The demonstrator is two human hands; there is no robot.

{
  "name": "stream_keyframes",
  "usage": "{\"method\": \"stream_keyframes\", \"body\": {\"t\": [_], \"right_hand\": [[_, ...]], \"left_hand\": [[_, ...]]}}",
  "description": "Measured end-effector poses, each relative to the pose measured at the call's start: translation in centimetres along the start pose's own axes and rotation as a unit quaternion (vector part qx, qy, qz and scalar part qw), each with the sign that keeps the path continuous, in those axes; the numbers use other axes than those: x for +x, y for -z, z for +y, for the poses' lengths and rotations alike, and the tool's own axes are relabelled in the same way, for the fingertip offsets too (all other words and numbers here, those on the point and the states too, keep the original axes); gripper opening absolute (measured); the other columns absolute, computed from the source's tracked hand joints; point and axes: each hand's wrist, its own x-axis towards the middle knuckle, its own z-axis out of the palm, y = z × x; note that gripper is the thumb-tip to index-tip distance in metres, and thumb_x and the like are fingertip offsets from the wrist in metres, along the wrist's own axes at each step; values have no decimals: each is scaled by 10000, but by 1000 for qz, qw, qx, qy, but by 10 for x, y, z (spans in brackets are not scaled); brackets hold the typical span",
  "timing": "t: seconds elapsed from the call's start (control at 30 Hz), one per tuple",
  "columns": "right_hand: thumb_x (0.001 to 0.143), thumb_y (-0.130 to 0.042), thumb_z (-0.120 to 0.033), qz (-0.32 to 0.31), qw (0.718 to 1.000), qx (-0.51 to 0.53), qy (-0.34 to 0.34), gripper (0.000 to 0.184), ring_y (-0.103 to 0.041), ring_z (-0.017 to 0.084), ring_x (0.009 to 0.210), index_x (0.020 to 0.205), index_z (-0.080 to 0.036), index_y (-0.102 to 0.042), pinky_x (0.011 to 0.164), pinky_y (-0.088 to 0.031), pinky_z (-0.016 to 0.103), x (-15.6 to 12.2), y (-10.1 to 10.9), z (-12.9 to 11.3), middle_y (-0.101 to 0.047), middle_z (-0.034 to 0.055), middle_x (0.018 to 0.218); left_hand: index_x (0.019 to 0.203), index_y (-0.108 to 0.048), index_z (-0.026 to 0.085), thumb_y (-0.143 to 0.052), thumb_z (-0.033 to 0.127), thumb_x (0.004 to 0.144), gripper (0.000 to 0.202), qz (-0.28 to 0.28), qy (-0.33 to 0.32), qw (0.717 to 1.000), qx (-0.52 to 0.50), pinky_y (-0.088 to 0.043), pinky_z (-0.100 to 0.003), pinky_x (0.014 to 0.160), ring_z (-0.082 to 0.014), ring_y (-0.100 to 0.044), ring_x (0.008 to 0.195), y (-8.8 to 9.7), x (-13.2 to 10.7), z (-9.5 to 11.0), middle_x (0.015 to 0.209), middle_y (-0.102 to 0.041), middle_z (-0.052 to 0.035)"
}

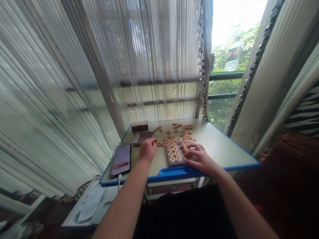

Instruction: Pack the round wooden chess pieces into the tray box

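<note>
On the desk: my right hand curled at the filled tray, can't tell if it grips a piece. Left hand half-closed just beside loose xiangqi pieces, too many to count. One second tray, one box, one phone. Piece characters unreadable.

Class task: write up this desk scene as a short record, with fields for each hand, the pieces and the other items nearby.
Left hand: curled, just beside the loose chess pieces
Right hand: fingertips at the box
Box contents: wooden pieces in rows
Desk: pale top, blue edge
Nearby: phone with cable, shallow tray, small wooden block
</note>
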Motion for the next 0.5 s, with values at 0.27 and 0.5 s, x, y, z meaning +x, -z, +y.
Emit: {"method": "stream_keyframes", "body": {"t": [0.27,0.5], "right_hand": [[781,-595,-365,20,1000,-10,12,146,-416,263,1122,816,-265,-695,980,-355,464,-1,1,0,-539,79,1083],[791,-587,-350,30,1000,1,3,146,-414,256,1095,795,-268,-708,991,-338,455,-1,-1,1,-545,75,1049]], "left_hand": [[821,-697,171,-455,128,760,253,3,29,999,12,-499,-305,798,-184,-645,821,-6,0,2,857,-709,-65],[768,-703,195,-451,170,761,253,7,35,999,23,-497,-273,741,-176,-641,763,-7,0,2,799,-709,-47]]}}
